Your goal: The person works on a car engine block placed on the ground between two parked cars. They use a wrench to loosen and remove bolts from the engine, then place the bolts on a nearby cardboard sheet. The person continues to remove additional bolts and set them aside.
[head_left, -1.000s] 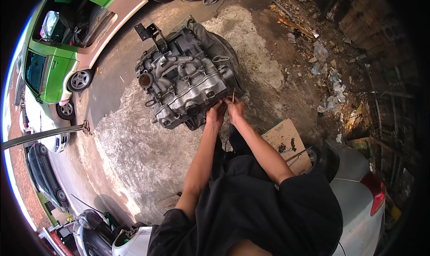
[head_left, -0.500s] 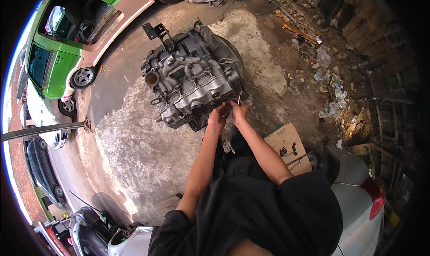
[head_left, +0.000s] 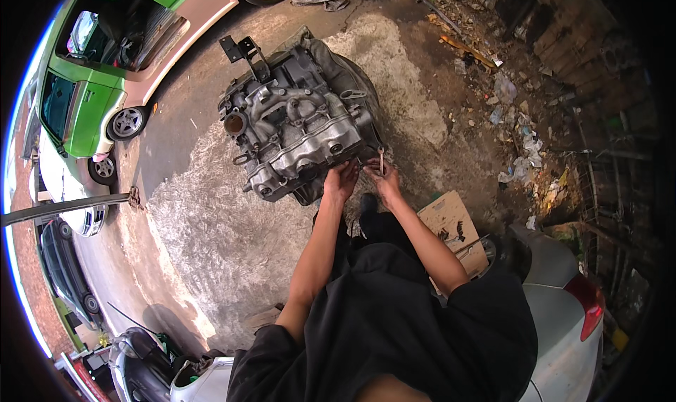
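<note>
The engine (head_left: 292, 110) is placed ahead of the person, over the concrete floor (head_left: 211, 236), and whatever supports it is hidden beneath. At its near edge, the hands are held close together but not joined: a slim wrench (head_left: 381, 162) is gripped upright by the right hand (head_left: 386, 186), just off the casing, while the left hand (head_left: 339, 181) is set against the edge with its fingertips hidden, so whether anything is pinched there cannot be told. As far as progress can be judged, the work is only partway through: the round port (head_left: 234, 125) is left uncovered, yet the long metal cover (head_left: 303, 159) and the upright bracket (head_left: 243, 49) are seen in place. Small dark parts (head_left: 460, 231) are laid on a tan board (head_left: 443, 210) to the right; whether they are to be fitted cannot be determined.
</note>
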Demonstrator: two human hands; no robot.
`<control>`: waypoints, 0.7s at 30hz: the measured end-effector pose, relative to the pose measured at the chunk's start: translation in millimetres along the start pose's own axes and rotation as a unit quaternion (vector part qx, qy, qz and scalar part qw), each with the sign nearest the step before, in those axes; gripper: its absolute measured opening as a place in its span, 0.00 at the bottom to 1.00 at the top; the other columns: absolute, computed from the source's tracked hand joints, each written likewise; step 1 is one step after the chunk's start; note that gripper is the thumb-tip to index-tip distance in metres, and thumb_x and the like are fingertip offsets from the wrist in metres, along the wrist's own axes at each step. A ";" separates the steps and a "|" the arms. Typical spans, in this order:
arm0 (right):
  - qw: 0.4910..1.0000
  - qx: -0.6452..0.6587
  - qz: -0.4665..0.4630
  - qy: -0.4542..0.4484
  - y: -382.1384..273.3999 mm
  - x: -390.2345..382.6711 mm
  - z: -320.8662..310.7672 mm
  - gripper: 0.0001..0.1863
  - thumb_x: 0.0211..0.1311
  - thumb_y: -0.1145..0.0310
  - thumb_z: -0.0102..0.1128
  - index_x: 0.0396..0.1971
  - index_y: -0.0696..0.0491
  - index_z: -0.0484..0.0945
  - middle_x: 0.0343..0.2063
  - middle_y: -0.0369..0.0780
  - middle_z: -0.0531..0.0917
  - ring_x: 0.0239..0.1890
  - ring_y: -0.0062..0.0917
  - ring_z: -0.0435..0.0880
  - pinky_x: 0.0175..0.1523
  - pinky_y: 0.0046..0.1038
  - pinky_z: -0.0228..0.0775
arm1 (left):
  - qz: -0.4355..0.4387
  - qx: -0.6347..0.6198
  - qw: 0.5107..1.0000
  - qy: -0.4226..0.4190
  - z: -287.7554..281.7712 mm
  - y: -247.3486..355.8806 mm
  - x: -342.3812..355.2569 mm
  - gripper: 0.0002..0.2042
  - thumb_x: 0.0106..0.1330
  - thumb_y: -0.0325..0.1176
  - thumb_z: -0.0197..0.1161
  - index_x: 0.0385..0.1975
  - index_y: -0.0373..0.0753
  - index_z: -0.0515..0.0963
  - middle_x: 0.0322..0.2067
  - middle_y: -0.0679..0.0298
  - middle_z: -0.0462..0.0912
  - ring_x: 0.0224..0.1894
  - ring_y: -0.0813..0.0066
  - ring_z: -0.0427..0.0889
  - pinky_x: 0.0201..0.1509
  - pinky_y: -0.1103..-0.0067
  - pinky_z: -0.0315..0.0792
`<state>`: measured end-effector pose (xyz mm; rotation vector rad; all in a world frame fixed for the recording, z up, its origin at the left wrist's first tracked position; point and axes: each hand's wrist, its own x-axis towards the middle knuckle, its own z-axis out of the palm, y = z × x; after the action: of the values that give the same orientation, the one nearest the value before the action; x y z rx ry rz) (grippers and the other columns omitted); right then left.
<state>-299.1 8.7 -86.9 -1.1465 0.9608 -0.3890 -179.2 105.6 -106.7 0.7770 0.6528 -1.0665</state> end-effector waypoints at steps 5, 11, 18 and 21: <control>0.998 -0.043 -0.033 0.037 5.3 9.9 13.4 0.14 0.56 0.72 0.78 0.40 0.54 0.83 0.33 0.33 0.86 0.36 0.16 0.82 0.41 0.25 0.74 | -0.001 0.004 1.000 0.001 0.9 -0.1 1.4 0.13 0.70 0.28 0.56 0.52 0.35 0.75 0.56 0.53 0.81 0.53 0.61 0.76 0.64 0.68 0.69; 0.990 -0.116 -0.055 0.067 -1.8 6.5 24.5 0.14 0.54 0.71 0.79 0.38 0.56 0.83 0.31 0.36 0.86 0.33 0.21 0.84 0.41 0.29 0.76 | -0.006 0.009 1.000 0.018 2.0 1.9 2.0 0.15 0.71 0.28 0.54 0.56 0.34 0.74 0.57 0.53 0.80 0.57 0.60 0.77 0.69 0.67 0.66; 0.976 -0.187 -0.062 0.095 -10.1 -2.4 26.4 0.13 0.54 0.71 0.78 0.35 0.58 0.84 0.32 0.43 0.88 0.36 0.30 0.88 0.44 0.34 0.78 | -0.006 0.021 1.000 0.020 -1.0 -0.1 4.4 0.14 0.70 0.28 0.55 0.54 0.35 0.75 0.56 0.54 0.81 0.57 0.61 0.77 0.68 0.66 0.66; 0.970 -0.204 -0.080 0.103 -10.6 -4.2 28.5 0.12 0.54 0.71 0.77 0.34 0.59 0.84 0.31 0.43 0.88 0.35 0.31 0.89 0.43 0.35 0.78 | -0.010 0.026 0.999 0.031 -3.6 -1.2 6.2 0.13 0.69 0.29 0.58 0.52 0.37 0.77 0.55 0.56 0.83 0.56 0.62 0.78 0.67 0.66 0.66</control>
<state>-276.4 24.2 -73.2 -1.5882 1.1668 -0.4600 -178.5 105.0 -113.9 0.8528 0.6879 -1.0841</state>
